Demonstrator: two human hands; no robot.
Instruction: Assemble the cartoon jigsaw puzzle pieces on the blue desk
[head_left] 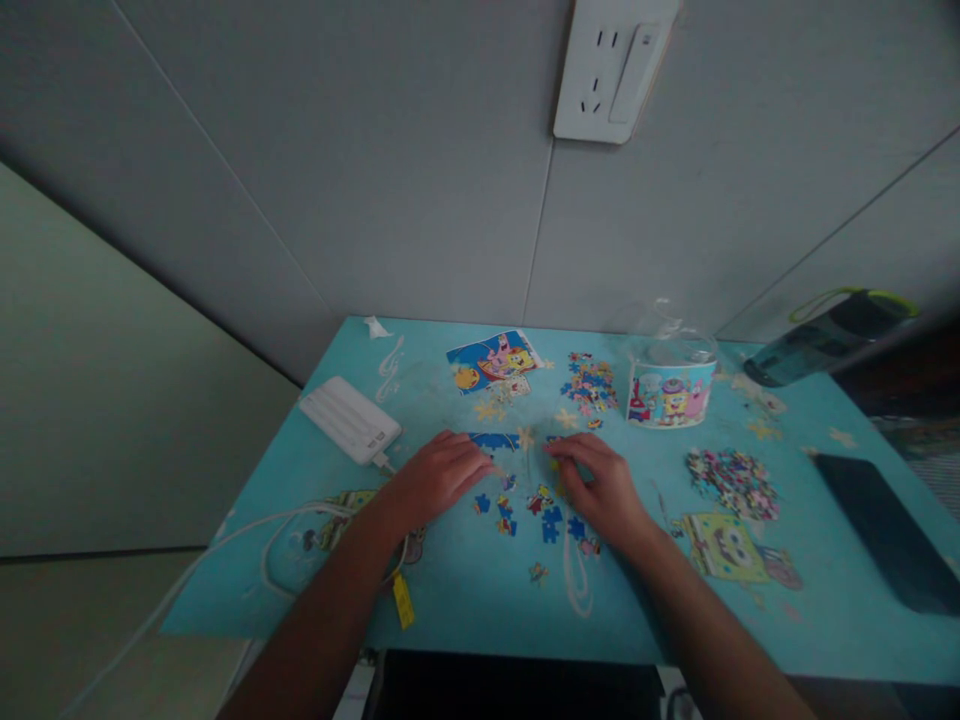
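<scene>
My left hand (448,468) rests on the blue-green table with fingers bent together, just below a joined strip of blue jigsaw puzzle pieces (496,440). Whether anything sits under its fingertips is hidden. Across from it, my right hand (600,482) is closed in a pinch at a small dark-blue puzzle piece (553,439), partly covered by the fingers. Between and below the hands lie several loose pieces, among them a blue cluster (551,525) and a red-and-yellow piece (539,499). Behind them is a cartoon picture card (495,362).
Piles of pieces lie at the back (590,383) and right (733,483). A clear tub (671,390) with a cartoon band stands near the wall. A power bank (351,420) with a white cable is left; a bottle (825,340) and dark phone-like slab (885,530) are right.
</scene>
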